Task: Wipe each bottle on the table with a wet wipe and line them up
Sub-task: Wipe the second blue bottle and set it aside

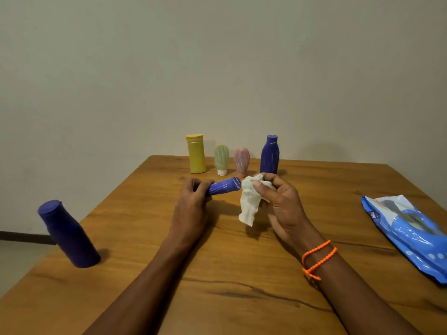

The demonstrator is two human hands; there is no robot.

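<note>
Where pack reads "mee": left hand gripping blue bottle; right hand pinching wipe.

Wipes pack cut off at right edge, print seemingly illegible.

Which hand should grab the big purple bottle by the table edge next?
Probably the left hand. That big purple bottle stands on its side of the table, and the right hand is holding the wipe. The left must first put down the small bottle.
</note>
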